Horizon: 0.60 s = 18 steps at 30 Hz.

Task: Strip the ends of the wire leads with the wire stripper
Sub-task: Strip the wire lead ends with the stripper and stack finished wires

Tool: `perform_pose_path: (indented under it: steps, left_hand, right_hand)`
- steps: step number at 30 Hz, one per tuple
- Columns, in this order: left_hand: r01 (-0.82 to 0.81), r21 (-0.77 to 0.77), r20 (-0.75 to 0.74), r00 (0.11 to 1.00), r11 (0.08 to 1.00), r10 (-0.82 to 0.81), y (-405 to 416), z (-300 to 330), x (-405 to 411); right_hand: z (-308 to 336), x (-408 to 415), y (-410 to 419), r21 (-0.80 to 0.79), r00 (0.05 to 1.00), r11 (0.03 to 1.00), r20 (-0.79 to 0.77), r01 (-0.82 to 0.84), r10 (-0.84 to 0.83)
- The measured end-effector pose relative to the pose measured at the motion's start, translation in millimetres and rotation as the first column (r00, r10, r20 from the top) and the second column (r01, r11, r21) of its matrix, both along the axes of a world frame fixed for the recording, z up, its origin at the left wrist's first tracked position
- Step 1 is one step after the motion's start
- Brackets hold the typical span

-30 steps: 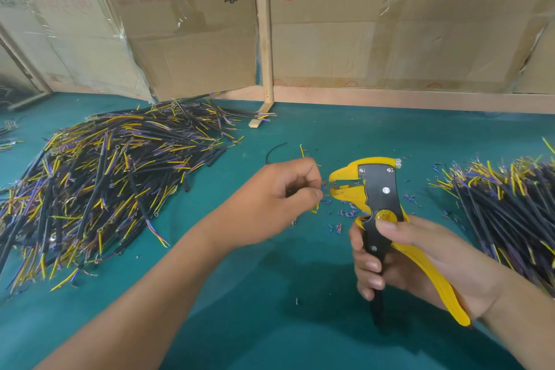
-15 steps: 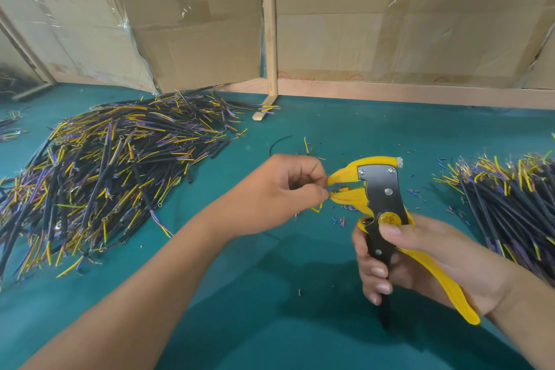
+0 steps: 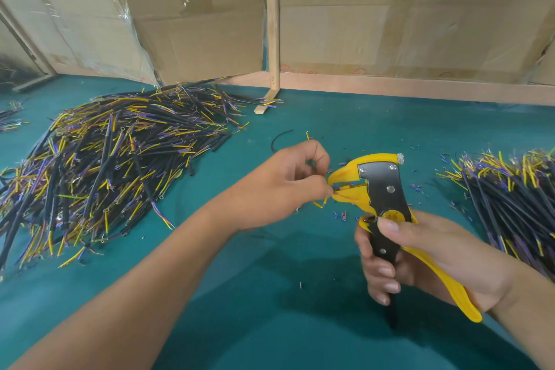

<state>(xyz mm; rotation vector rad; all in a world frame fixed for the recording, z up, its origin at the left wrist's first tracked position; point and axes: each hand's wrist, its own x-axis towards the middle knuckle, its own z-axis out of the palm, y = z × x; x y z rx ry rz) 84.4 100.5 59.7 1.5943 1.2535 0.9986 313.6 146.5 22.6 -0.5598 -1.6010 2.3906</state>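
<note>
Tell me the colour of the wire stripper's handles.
On the wire stripper, one handle is yellow, the other black, both gripped by the right hand; the head view shows it.

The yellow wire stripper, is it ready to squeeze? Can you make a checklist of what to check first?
1. Right hand grips the wire stripper by both handles: ok.
2. Left hand pinches a wire at the stripper's mouth: ok.
3. Wire end sits between the jaws: cannot tell, the fingertips hide it.
4. Left fingertips away from the jaws: not ok, they look very close.
5. Space on the green table for scraps to fall: ok.
</note>
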Motion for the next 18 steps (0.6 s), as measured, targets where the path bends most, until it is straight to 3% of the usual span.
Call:
perform_pose_path:
  steps: [7, 18]
  left_hand:
    - [0.013, 0.012, -0.018, 1.000, 1.000, -0.013, -3, 1, 3]
    - [-0.126, 0.050, 0.009, 0.992, 0.991, 0.126, 1, -6, 11]
  right_hand:
    - [3, -3, -2, 0.003, 0.999, 0.999, 0.019, 0.050, -0.050]
    - [4, -5, -6, -0.008, 0.996, 0.996, 0.002, 0.085, -0.085]
